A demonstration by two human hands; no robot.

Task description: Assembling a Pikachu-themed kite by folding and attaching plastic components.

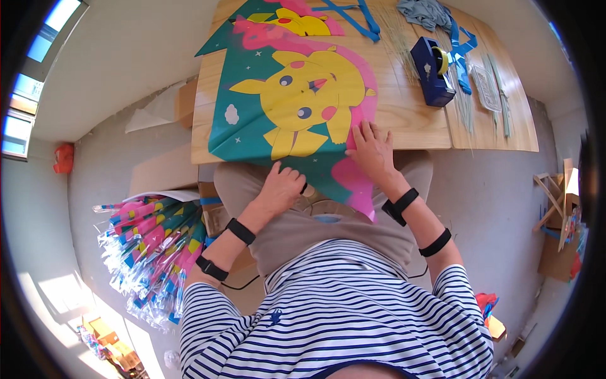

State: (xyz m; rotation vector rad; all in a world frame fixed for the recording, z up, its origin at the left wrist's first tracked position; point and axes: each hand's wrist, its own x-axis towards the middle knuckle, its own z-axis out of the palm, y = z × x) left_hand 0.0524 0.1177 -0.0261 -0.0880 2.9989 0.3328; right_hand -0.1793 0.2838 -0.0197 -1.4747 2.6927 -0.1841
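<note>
A large printed sheet (240,136), green and pink with a yellow cartoon character, lies over the table's near edge. Its pointed near corner hangs down above my lap. My right hand (374,158) rests palm down on the pink border, fingers spread. On the sheet's near left edge is my left hand (282,187). Its index finger points forward along the edge while the other fingers curl in, seeming to grip the sheet; their tips are partly hidden. A second sheet with a similar print (303,24) lies at the far side.
On the wooden table (407,126) stand a dark blue tape dispenser (432,79), a clear plastic box (485,88), thin rods (465,110), blue straps (369,28) and a grey cloth (426,14). Several plastic-wrapped colourful rolls (154,246) are piled at my left, near cardboard (165,170).
</note>
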